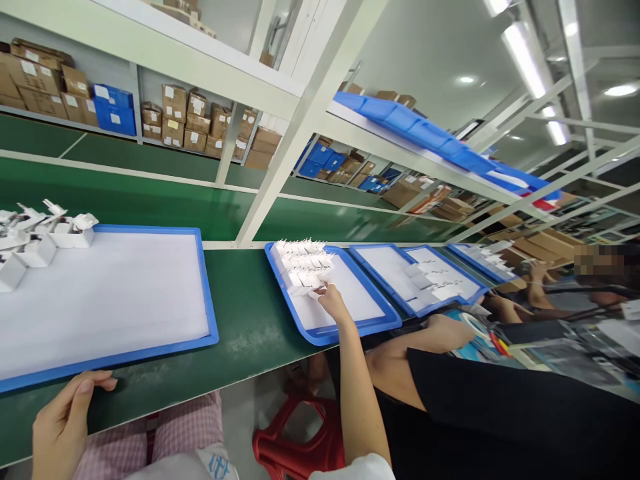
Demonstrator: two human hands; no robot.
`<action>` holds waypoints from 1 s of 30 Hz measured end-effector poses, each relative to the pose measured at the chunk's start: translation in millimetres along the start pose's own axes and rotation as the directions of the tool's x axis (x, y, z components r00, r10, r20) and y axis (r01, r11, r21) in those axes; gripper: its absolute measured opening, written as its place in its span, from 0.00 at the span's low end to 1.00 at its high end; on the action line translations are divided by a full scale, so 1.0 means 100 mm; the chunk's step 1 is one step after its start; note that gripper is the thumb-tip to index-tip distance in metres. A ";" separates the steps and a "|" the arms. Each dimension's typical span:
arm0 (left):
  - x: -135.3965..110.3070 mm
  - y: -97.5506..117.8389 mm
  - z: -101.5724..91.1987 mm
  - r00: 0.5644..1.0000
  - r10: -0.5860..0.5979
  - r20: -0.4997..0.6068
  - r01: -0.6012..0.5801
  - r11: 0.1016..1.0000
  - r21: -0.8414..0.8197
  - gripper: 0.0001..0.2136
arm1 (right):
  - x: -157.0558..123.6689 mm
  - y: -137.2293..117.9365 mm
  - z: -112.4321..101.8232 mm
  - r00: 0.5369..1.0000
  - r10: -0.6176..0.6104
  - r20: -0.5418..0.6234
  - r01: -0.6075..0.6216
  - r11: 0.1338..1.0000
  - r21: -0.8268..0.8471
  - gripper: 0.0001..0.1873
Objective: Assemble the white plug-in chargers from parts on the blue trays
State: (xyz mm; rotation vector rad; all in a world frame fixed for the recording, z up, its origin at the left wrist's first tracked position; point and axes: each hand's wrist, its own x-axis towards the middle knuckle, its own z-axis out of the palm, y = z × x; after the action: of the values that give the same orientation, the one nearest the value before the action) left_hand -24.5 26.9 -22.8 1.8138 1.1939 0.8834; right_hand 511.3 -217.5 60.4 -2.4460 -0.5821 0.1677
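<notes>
Small white boxes (304, 260), flat-sided and matt like thin card, stand packed in rows in the far left corner of a blue tray (367, 331), thin pointed bits bristling from their tops. The tray, a smooth, shallow, round-cornered rectangle, is lined with a flat white sheet (357, 293). Inside it, the right hand (330, 301) reaches the nearest boxes; its fingers are bent against a white piece, though whether they grip it I cannot tell. Beneath the tray runs a green worktop (250, 333), slightly glossy, with pale scuffs left of the tray. Further left lies a wider blue-rimmed tray (213, 327), white-lined, with open white boxes (37, 233) clustered at its far left. The left hand (67, 413) is by that one's near rim, its fingers loosely curled and released. Right of the middle tray are more blue trays (420, 310) with white pieces (435, 277); in front of it, a shiny red plastic stool (300, 443).
</notes>
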 end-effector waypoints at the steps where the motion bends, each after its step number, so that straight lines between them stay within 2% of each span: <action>1: 0.00 0.05 -0.01 1.000 -0.018 0.022 0.018 1.000 -0.016 0.22 | -0.04 -0.04 0.00 1.000 0.014 -0.012 -0.014 1.000 -0.023 0.28; 4: -0.01 0.18 -0.03 0.999 -0.031 0.023 0.033 0.996 -0.086 0.20 | -0.28 -0.26 0.03 0.995 0.027 -0.099 -0.040 0.991 -0.125 0.29; 7: -0.05 0.25 -0.03 1.000 0.011 0.005 -0.010 0.985 -0.172 0.17 | -0.67 -0.67 0.21 0.973 -0.032 -0.228 -0.020 0.974 -0.224 0.30; 8: -0.06 0.27 -0.02 0.999 0.035 0.003 -0.033 0.978 -0.205 0.16 | -0.81 -0.85 0.33 0.965 -0.088 -0.247 0.027 0.970 -0.240 0.28; 9: -0.07 0.30 -0.01 0.998 0.061 0.001 -0.059 0.970 -0.237 0.15 | -0.94 -1.06 0.47 0.956 -0.180 -0.231 0.127 0.966 -0.227 0.26; 10: -0.08 0.31 0.00 0.996 0.086 -0.006 -0.085 0.960 -0.265 0.14 | -1.07 -1.29 0.64 0.943 -0.310 -0.120 0.287 0.941 -0.178 0.25; 11: -0.08 0.33 0.01 0.994 0.108 -0.008 -0.105 0.952 -0.289 0.14 | -1.19 -1.54 0.83 0.894 -0.448 0.023 0.447 0.889 -0.100 0.23; 12: -0.09 0.34 0.02 0.992 0.124 -0.004 -0.119 0.945 -0.304 0.14 | -1.29 -1.80 1.05 0.806 -0.562 0.186 0.574 0.819 -0.010 0.21; 13: -0.09 0.34 0.02 0.991 0.134 0.003 -0.126 0.942 -0.311 0.13 | -1.39 -2.07 1.28 0.695 -0.636 0.335 0.653 0.753 0.076 0.20; 15: -0.09 0.34 0.03 0.989 0.149 0.025 -0.135 0.944 -0.301 0.13 | -1.52 -2.61 1.75 0.490 -0.686 0.537 0.720 0.666 0.195 0.22; 16: -0.09 0.33 0.03 0.988 0.154 0.032 -0.138 0.948 -0.285 0.13 | -1.56 -2.87 1.99 0.423 -0.680 0.600 0.727 0.649 0.223 0.25; 17: -0.10 0.33 0.03 0.987 0.157 0.040 -0.141 0.954 -0.266 0.12 | -1.60 -3.12 2.23 0.385 -0.666 0.640 0.726 0.646 0.236 0.30; 18: -0.10 0.33 0.03 0.987 0.154 0.046 -0.138 0.960 -0.245 0.12 | -1.63 -3.37 2.45 0.373 -0.651 0.661 0.719 0.653 0.237 0.34; 20: -0.11 0.34 0.04 0.990 0.135 0.049 -0.122 0.971 -0.207 0.12 | -1.72 -3.82 2.88 0.388 -0.653 0.651 0.723 0.654 0.225 0.37; 24: -0.13 0.33 0.07 0.994 0.061 0.085 -0.045 0.983 -0.178 0.16 | -2.01 -4.54 3.53 0.404 -0.741 0.535 0.834 0.540 0.118 0.37; 27: -0.13 0.31 0.08 0.986 -0.012 0.165 0.048 0.975 -0.215 0.17 | -2.14 -4.84 3.78 0.452 -0.756 0.473 0.841 0.538 0.056 0.29; 30: -0.13 0.31 0.07 0.986 -0.005 0.169 0.052 0.960 -0.276 0.16 | -2.09 -4.90 3.78 0.483 -0.739 0.469 0.810 0.580 0.080 0.22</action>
State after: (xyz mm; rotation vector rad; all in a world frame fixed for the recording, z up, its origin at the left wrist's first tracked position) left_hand -9.9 5.3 -0.7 1.6034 0.9361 0.8210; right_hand 49.3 243.7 42.9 -1.9957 -1.9394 0.3271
